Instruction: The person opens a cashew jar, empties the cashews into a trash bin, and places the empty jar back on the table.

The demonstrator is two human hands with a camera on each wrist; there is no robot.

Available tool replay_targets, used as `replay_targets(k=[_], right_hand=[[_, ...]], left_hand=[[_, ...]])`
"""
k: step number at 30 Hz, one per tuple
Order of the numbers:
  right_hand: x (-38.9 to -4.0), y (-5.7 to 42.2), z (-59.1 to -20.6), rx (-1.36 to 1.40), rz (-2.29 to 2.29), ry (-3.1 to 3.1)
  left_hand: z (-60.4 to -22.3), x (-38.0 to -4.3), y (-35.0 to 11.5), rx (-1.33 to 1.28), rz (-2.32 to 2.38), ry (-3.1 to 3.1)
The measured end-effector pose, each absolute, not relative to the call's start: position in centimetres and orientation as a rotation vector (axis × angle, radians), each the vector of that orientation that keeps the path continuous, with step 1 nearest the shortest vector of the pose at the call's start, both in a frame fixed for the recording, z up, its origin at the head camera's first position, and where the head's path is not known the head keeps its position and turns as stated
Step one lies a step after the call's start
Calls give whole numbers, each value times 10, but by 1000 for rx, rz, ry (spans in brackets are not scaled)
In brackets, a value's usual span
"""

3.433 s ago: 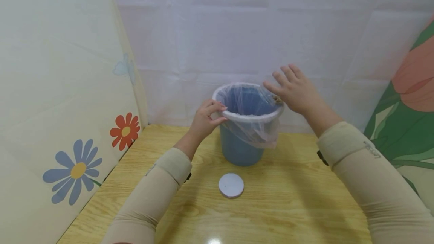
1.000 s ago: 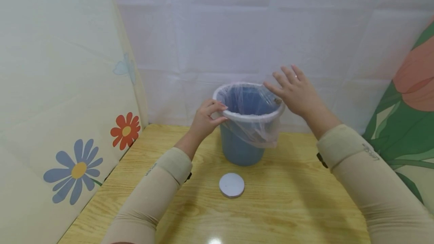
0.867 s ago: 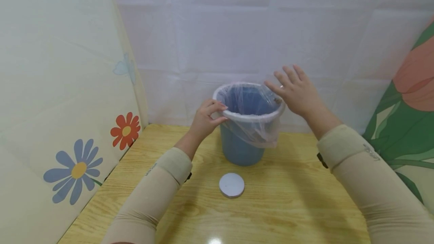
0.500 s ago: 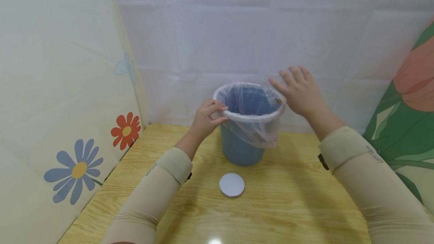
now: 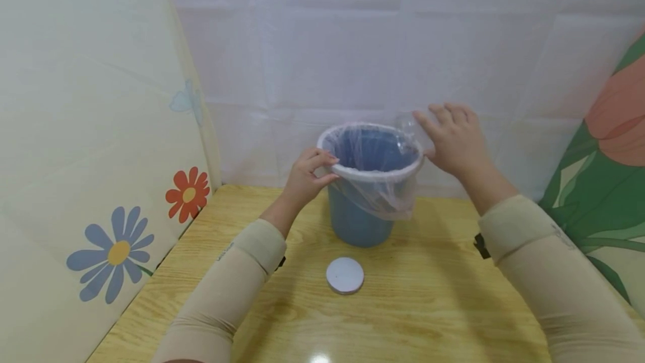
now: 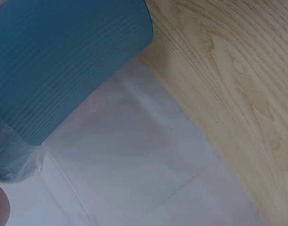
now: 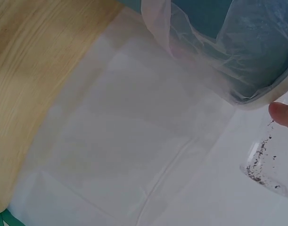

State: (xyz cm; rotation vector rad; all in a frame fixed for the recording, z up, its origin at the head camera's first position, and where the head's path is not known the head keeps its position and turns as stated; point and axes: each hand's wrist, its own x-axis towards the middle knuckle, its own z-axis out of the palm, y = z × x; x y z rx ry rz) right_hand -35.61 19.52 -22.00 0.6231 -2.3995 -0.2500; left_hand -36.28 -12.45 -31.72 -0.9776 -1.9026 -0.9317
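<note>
A blue trash bin (image 5: pixel 359 223) with a white rim stands on the table, lined with a clear plastic bag (image 5: pixel 385 198) folded over its edge. My left hand (image 5: pixel 304 175) pinches the near left of the rim between fingers and thumb. At the bin's right side my right hand (image 5: pixel 456 142) holds a clear jar (image 7: pixel 271 157), tilted by the rim. Small dark bits cling inside the jar in the right wrist view. The jar's mouth is hard to make out in the head view. On the table before the bin lies a round white lid (image 5: pixel 345 275).
The wooden table (image 5: pixel 403 307) runs up to a white sheet (image 5: pixel 322 55) hung behind the bin. A flower-printed panel (image 5: pixel 111 144) borders the left, and another printed panel (image 5: pixel 604 172) stands at the right.
My right hand has shifted right and slightly down, turning with the jar, so its thumb now shows by the rim. The brown clump seen at the bin's right edge is no longer visible. My left hand stays put.
</note>
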Motion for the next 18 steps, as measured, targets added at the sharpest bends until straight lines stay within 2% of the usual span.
replay_targets(k=[18], right_hand=[[-353,206,-228,475,-21,-2460]], left_hand=[[-317,-365,-125,-971,-917,-1901]])
